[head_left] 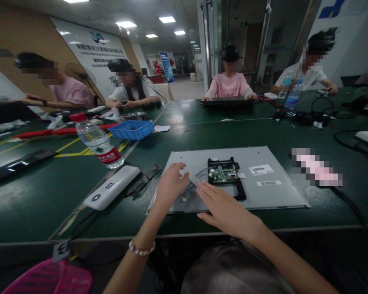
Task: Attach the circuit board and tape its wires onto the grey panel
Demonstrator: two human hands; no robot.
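A flat grey display panel point(276, 163) lies face down in front of me. On it is a black bracket point(241, 190) with a green circuit board point(222, 174), from which thin grey cables point(202, 173) run left. My left hand point(171, 185) is over the panel's left part, fingers curled, at one end of a translucent white strip point(194, 178); the exact grip is hard to see. My right hand point(222, 204) reaches in from the right with fingers stretched out, fingertips at the strip's lower end and thumb apart. Behind the hands, part of the cables is hidden.
Left of the panel lie eyeglasses point(143, 179), a white power bank point(112, 188) and a water bottle point(101, 143). A blue tray point(131, 130) stands farther back. A blurred pink object point(319, 167) lies at right. Several people sit around the green table point(184, 130).
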